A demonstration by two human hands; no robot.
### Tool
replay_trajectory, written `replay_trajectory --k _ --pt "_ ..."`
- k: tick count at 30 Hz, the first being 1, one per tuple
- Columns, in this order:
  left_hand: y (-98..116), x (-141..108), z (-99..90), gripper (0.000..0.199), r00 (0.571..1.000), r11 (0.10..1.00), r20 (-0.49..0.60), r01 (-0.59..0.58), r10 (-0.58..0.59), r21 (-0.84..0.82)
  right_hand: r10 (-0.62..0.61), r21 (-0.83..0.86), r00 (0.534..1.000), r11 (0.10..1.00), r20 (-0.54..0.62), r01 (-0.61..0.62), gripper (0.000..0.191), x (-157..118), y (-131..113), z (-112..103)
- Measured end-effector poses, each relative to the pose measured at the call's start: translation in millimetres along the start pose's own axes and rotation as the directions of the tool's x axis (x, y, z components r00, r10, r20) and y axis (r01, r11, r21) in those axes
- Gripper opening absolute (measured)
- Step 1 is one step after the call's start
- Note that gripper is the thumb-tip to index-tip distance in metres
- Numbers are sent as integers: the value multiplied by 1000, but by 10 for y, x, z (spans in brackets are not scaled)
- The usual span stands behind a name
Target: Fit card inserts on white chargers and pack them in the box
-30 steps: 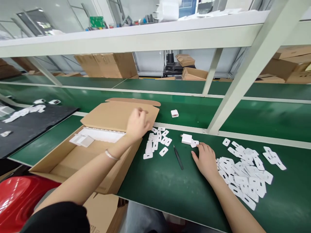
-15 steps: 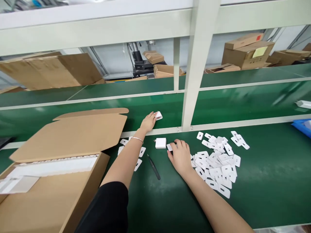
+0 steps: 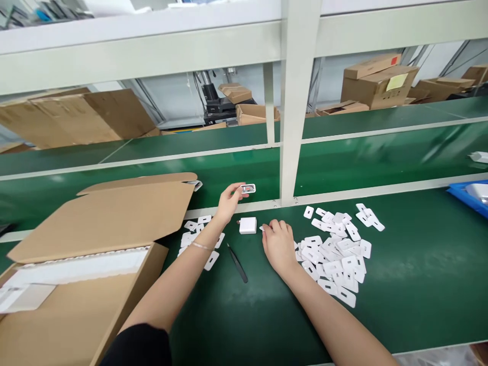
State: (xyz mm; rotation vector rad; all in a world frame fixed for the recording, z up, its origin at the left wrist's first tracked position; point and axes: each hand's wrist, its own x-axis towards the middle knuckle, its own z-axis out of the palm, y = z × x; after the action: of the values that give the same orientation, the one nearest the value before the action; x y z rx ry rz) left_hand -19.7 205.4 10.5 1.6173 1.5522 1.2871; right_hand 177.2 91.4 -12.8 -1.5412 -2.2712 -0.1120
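My left hand [image 3: 229,201] is closed on a small white charger housing [image 3: 249,188], held up over the back of the bench. The housing's open end faces me and shows parts inside. My right hand [image 3: 280,245] rests near the bench top, pinching a small white cover plate [image 3: 261,228] that its fingers mostly hide. Between the hands lies a white charger [image 3: 247,225] with metal prongs pointing left. Black tweezers [image 3: 237,263] lie in front of it. Many white plates with slots [image 3: 345,264] are heaped right of my right hand, and a smaller group [image 3: 211,260] lies beside my left forearm.
An open cardboard box [image 3: 125,305] takes up the left side, its flap raised. A pale post [image 3: 292,152] rises behind the bench. At the right edge sits a blue tray [image 3: 463,197]. More cartons [image 3: 377,86] stand on the far shelf.
My left hand has turned the charger housing so its open end faces me. My right hand's plate is now more hidden by the fingers. The whole view has shifted slightly.
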Motion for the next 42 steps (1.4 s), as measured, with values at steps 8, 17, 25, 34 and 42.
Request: replay_trajectory --k 8,17,25,34,42 --pt "460 -1347 -429 42 995 874 -44 53 -85 -484 -72 26 997 997 11 71 30 -11 69 -31" --pt "323 -1791 -368 42 982 877 -122 68 -143 -475 -34 209 999 977 -2 34 27 8 198 -46" --pt "315 -1928 -218 28 994 902 -26 89 -110 -423 50 622 971 776 -233 109 26 -179 -59 -534" --pt "391 -1971 -219 28 996 919 13 83 -85 -385 -266 602 934 714 -241 358 42 -258 -223 -505" --pt "373 -2011 -185 30 993 918 115 70 -27 -391 -298 652 930 666 -214 363 49 -238 -186 -536"
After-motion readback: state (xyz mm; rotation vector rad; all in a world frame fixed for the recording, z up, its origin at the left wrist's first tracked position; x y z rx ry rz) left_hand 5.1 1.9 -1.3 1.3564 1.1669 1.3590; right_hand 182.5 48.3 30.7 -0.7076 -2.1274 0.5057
